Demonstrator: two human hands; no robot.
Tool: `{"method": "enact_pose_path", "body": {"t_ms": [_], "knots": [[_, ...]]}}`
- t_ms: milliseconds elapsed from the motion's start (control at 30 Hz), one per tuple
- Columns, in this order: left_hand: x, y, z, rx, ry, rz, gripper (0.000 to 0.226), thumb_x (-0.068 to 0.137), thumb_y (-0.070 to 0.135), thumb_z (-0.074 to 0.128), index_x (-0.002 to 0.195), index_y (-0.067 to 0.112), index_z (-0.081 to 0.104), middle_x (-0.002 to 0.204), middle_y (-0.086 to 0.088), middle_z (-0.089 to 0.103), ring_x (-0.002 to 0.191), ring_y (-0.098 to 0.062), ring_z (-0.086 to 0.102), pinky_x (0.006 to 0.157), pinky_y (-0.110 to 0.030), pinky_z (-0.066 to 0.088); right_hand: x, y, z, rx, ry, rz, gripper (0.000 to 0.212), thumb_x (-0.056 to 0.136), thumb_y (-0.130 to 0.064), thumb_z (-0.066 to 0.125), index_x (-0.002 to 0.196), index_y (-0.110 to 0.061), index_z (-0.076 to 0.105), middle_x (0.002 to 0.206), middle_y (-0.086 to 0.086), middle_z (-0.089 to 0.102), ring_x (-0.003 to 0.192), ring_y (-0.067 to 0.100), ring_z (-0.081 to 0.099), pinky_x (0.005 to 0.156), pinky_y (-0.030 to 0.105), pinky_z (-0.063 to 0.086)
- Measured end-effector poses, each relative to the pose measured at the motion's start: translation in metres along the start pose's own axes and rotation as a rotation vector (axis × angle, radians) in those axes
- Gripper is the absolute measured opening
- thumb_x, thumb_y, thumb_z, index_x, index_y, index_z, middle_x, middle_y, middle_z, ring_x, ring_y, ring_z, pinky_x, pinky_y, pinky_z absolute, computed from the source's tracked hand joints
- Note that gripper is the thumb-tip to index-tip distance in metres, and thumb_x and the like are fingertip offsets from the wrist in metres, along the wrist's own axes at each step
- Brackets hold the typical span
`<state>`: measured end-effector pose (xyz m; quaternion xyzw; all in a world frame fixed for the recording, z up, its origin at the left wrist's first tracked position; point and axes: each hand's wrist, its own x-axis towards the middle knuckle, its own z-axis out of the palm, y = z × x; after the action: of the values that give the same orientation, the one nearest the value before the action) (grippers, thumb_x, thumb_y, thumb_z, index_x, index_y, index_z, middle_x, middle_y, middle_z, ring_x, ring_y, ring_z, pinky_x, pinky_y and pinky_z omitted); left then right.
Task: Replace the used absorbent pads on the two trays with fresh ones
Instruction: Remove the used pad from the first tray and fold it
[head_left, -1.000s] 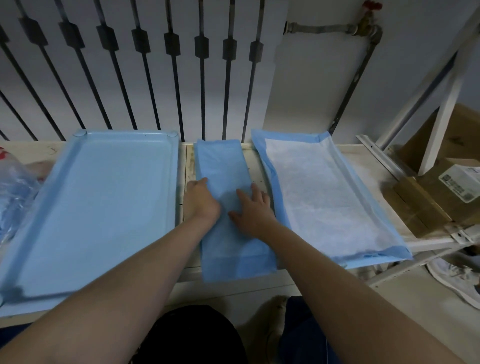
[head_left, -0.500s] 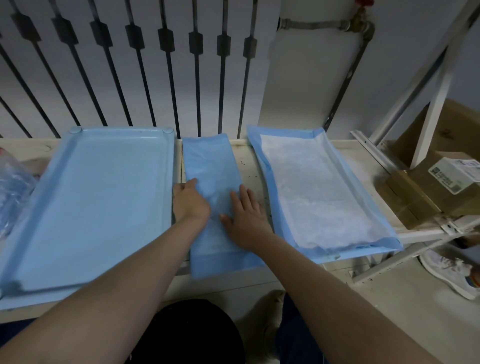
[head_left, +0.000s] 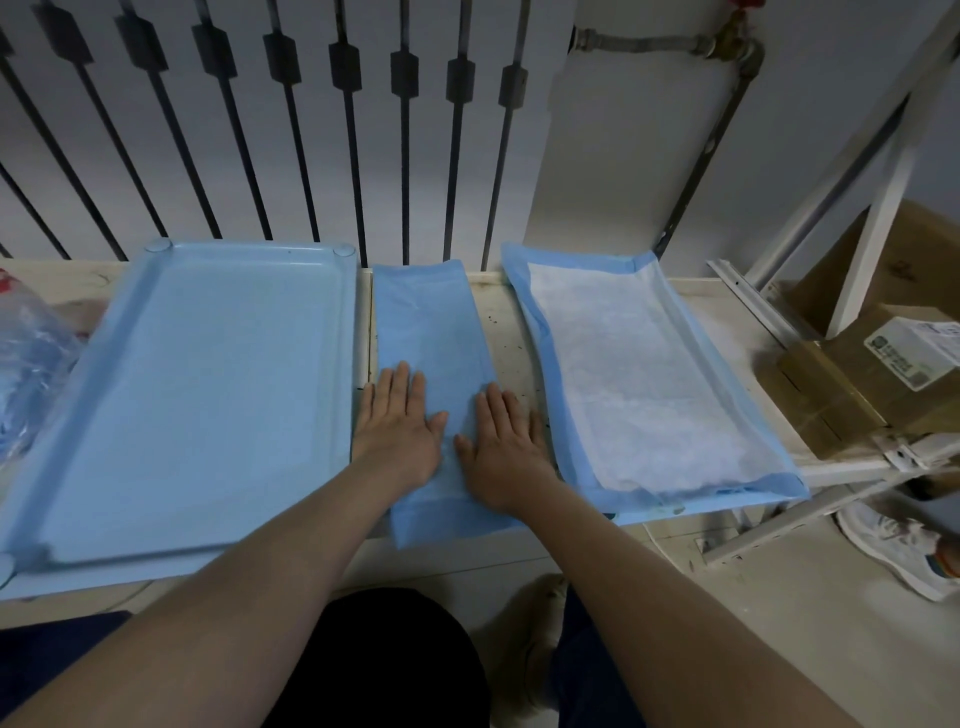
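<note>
**On the folded pad between the trays, both hands are lying flat**

On the near half of the long, folded, light-blue absorbent pad (head_left: 431, 322), the left fingers (head_left: 400, 379) and the right fingers (head_left: 501, 410) are stretching straight and close together, gripping nothing. The left hand (head_left: 397, 421) and the right hand (head_left: 506, 441) are resting palm down, side by side, thumbs nearly meeting. Both bare forearms are reaching in from the bottom of the view.

The folded pad is lying lengthwise on the scuffed cream bench top (head_left: 501, 332), in the gap between the two trays, its near end overhanging the bench edge.

To the left, the rectangular pale-blue plastic tray (head_left: 343, 322) is showing its smooth floor. To the right, a spread-out pad with a white quilted centre and blue border (head_left: 639, 374) is covering the second tray (hardly any of that tray is showing beneath it).

At the far left a crinkled clear plastic bag (head_left: 31, 358) is sitting on the bench. At the far right a brown cardboard box with a white label (head_left: 852, 395) is resting on a white metal frame, above a pale sneaker (head_left: 893, 545) on the floor. Dark metal bars (head_left: 353, 130) are standing behind the bench.
</note>
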<state>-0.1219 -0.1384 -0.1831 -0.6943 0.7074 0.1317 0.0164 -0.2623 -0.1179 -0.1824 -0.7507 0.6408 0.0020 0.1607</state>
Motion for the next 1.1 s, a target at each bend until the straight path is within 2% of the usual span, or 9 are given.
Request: {"method": "enact_pose_path", "body": {"t_ms": [167, 333, 567, 700, 833, 933, 1000, 1067, 1100], "knots": [[-0.005, 0.008, -0.005, 0.260, 0.140, 0.160, 0.058, 0.102, 0.037, 0.010, 0.152, 0.012, -0.008, 0.160, -0.004, -0.013, 0.147, -0.020, -0.014, 0.118, -0.045, -0.010, -0.001, -0.010, 0.002, 0.009, 0.101, -0.017, 0.065, 0.102, -0.042, 0.018, 0.152, -0.005, -0.002, 0.160, 0.011, -0.010, 0.148, 0.023, -0.011, 0.119, 0.038, -0.008], [-0.013, -0.006, -0.012, 0.322, 0.020, 0.151, 0.061, 0.100, 0.046, 0.008, 0.152, 0.017, -0.006, 0.161, -0.001, -0.009, 0.148, -0.017, -0.007, 0.118, -0.046, -0.012, -0.012, 0.002, 0.007, 0.004, 0.073, -0.014, 0.066, 0.101, -0.045, 0.018, 0.152, -0.007, 0.000, 0.160, 0.009, -0.007, 0.148, 0.022, -0.009, 0.119, 0.039, -0.008], [-0.048, -0.022, -0.025, 0.404, -0.133, 0.201, 0.080, 0.091, 0.068, 0.010, 0.152, 0.020, -0.010, 0.160, -0.001, -0.015, 0.147, -0.016, -0.015, 0.112, -0.049, -0.022, -0.033, 0.004, 0.001, 0.015, -0.006, 0.047, 0.071, 0.101, -0.049, 0.019, 0.152, -0.006, -0.006, 0.160, 0.008, -0.012, 0.147, 0.022, -0.014, 0.119, 0.035, -0.009], [-0.063, -0.026, -0.028, 0.460, -0.172, 0.226, 0.087, 0.088, 0.074, 0.015, 0.152, 0.020, -0.008, 0.160, -0.003, -0.013, 0.147, -0.016, -0.013, 0.112, -0.052, -0.022, -0.047, 0.003, -0.005, -0.024, -0.097, 0.092, 0.077, 0.099, -0.053, 0.018, 0.151, -0.004, -0.010, 0.159, 0.010, -0.016, 0.147, 0.024, -0.015, 0.119, 0.036, -0.007], [-0.058, -0.019, -0.039, 0.397, -0.094, 0.224, 0.067, 0.098, 0.056, 0.013, 0.153, 0.019, 0.014, 0.160, -0.002, 0.009, 0.148, -0.016, -0.001, 0.112, -0.054, -0.021, -0.034, -0.011, -0.016, -0.080, -0.070, 0.115, 0.077, 0.100, -0.049, 0.021, 0.149, 0.004, -0.007, 0.158, 0.016, -0.011, 0.147, 0.030, -0.011, 0.120, 0.040, 0.001], [-0.046, -0.016, -0.045, 0.395, -0.071, 0.211, 0.054, 0.102, 0.033, 0.016, 0.153, 0.015, 0.010, 0.161, -0.001, 0.004, 0.148, -0.016, -0.002, 0.113, -0.051, -0.020, -0.012, -0.022, -0.019, -0.094, 0.013, 0.000, 0.069, 0.102, -0.041, 0.022, 0.149, 0.004, -0.001, 0.159, 0.016, -0.011, 0.147, 0.028, -0.012, 0.121, 0.037, -0.004], [-0.039, -0.017, -0.047, 0.423, -0.055, 0.235, 0.055, 0.098, 0.021, 0.027, 0.151, 0.013, 0.017, 0.159, -0.004, 0.016, 0.145, -0.017, 0.018, 0.115, -0.049, -0.017, 0.002, -0.021, -0.012, -0.071, -0.018, -0.014, 0.069, 0.102, -0.042, 0.021, 0.150, 0.002, -0.002, 0.159, 0.015, -0.011, 0.147, 0.026, -0.012, 0.121, 0.037, -0.004], [-0.026, -0.019, -0.051, 0.420, 0.026, 0.280, 0.051, 0.091, 0.016, 0.035, 0.142, 0.015, 0.037, 0.141, -0.003, 0.044, 0.125, -0.017, 0.049, 0.117, -0.047, -0.014, 0.015, -0.014, -0.004, -0.028, -0.024, 0.024, 0.070, 0.101, -0.045, 0.021, 0.151, -0.002, -0.005, 0.160, 0.012, -0.010, 0.148, 0.025, -0.011, 0.121, 0.037, -0.003], [-0.016, -0.020, -0.055, 0.406, 0.063, 0.300, 0.049, 0.089, 0.016, 0.038, 0.137, 0.017, 0.043, 0.132, -0.001, 0.050, 0.115, -0.016, 0.055, 0.118, -0.045, -0.013, 0.023, -0.011, -0.001, -0.011, -0.005, 0.045, 0.071, 0.101, -0.046, 0.021, 0.151, -0.004, -0.004, 0.160, 0.010, -0.010, 0.148, 0.024, -0.010, 0.121, 0.037, -0.003]]}}
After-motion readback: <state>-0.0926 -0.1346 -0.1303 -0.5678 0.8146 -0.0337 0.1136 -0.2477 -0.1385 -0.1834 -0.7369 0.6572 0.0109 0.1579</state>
